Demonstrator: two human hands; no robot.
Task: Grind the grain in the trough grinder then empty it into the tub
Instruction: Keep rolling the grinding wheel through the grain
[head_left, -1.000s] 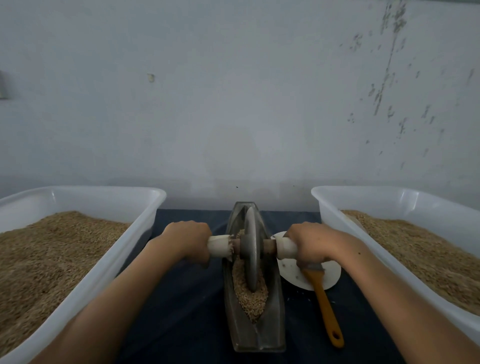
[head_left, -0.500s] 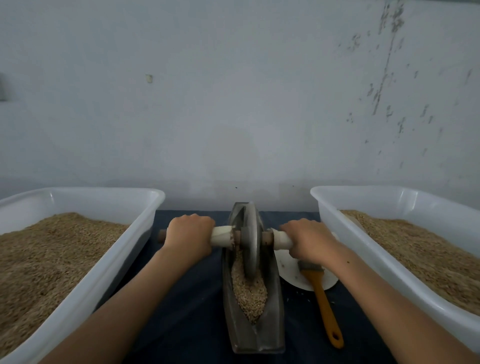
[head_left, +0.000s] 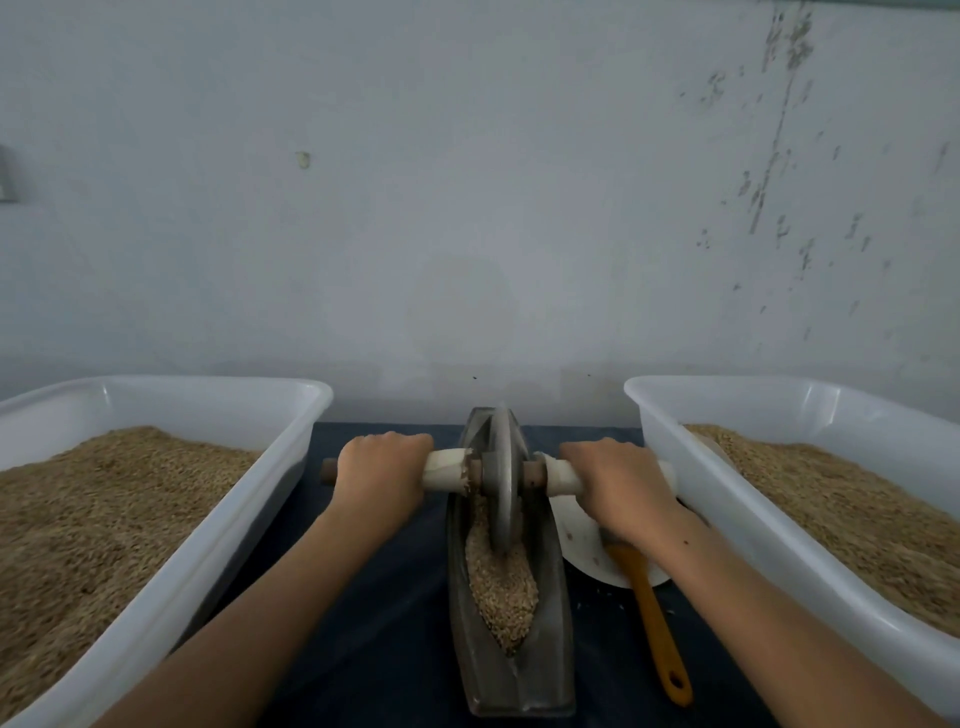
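Fingers (head_left: 395, 441) of the left hand (head_left: 382, 475) are clenched round the axle handle (head_left: 444, 470); the right hand (head_left: 615, 480) grasps its other end likewise. Landmark: the trough grinder (head_left: 511, 670), lengthwise on the dark tabletop (head_left: 363, 649). Grain (head_left: 501, 592) fills its near half. The grinding wheel (head_left: 503, 478) stands upright in its far half. Right of the trough lie an orange-handled brush (head_left: 657, 629) and a white plate (head_left: 579, 535). Grain-filled white tubs flank it, left tub (head_left: 171, 597) and right tub (head_left: 769, 551). Behind it stands a marked wall (head_left: 467, 208).
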